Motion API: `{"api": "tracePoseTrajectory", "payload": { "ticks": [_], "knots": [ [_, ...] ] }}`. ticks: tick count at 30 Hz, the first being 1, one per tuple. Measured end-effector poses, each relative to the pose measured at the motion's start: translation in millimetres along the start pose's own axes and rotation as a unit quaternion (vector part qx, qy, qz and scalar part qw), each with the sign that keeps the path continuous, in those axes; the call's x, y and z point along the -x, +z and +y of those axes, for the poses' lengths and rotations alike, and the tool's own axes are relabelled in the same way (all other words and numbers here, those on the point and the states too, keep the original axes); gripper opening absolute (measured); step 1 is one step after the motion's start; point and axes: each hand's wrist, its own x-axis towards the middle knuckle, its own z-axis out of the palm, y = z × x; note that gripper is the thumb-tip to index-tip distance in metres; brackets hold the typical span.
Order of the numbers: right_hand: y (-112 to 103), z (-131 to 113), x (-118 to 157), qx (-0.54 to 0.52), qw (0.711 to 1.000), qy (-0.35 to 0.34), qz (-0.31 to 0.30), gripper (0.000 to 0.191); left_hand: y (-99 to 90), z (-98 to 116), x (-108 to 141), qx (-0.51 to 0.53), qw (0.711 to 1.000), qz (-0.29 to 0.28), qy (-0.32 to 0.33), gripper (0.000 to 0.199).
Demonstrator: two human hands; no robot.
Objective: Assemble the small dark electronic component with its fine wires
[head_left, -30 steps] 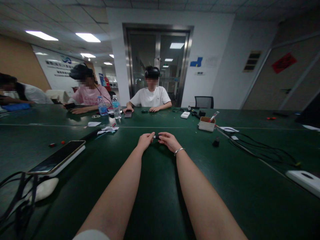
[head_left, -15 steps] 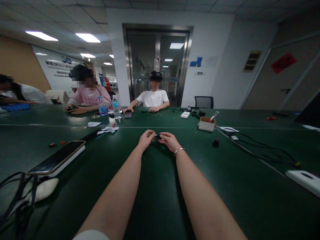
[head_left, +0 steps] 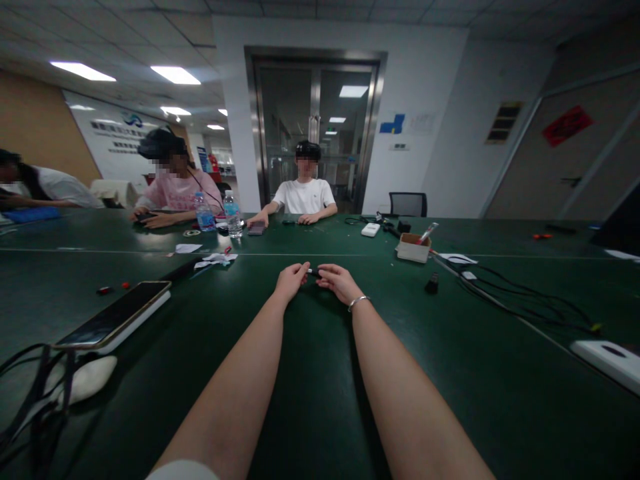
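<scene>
Both hands meet over the middle of the green table (head_left: 320,347). Between them is a small dark object (head_left: 314,272) with a light end toward the left. My right hand (head_left: 340,283), with a silver bracelet (head_left: 359,303) at the wrist, pinches its dark part. The fingers of my left hand (head_left: 292,283) are closed at the light end. The object is too small to name.
A phone (head_left: 117,313) and dark straps (head_left: 43,393) lie at the left. Bottles (head_left: 233,217) and paper scraps (head_left: 217,259) stand or lie beyond. To the right are a small box (head_left: 414,249), a black item (head_left: 433,283) and cables (head_left: 520,293). People sit across.
My left fingers have shifted slightly, and more of the object's light end shows. My right hand is nearly unmoved. The person opposite has moved a hand over the phone-like item.
</scene>
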Motion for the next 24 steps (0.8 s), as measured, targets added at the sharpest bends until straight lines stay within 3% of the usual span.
{"api": "tracePoseTrajectory", "payload": {
  "ticks": [7, 12, 16, 24],
  "knots": [
    [-1, 1, -1, -0.001, 1.000, 0.003, 0.009, 0.015, 1.7, 2, 0, 0.003, 1.000, -0.011, -0.017, 0.053],
    [-1, 2, -3, -0.015, 0.999, 0.004, 0.028, 0.012, 0.8, 6, 3, 0.098, 0.995, 0.004, -0.002, 0.038],
    [-1, 2, -4, -0.020, 0.999, 0.002, 0.031, 0.011, -1.6, 10, 5, 0.146, 0.989, 0.003, 0.023, 0.038],
    [-2, 2, -3, -0.013, 1.000, 0.004, 0.024, 0.014, -1.7, 2, 0, 0.141, 0.990, 0.004, 0.027, 0.033]
  ]
}}
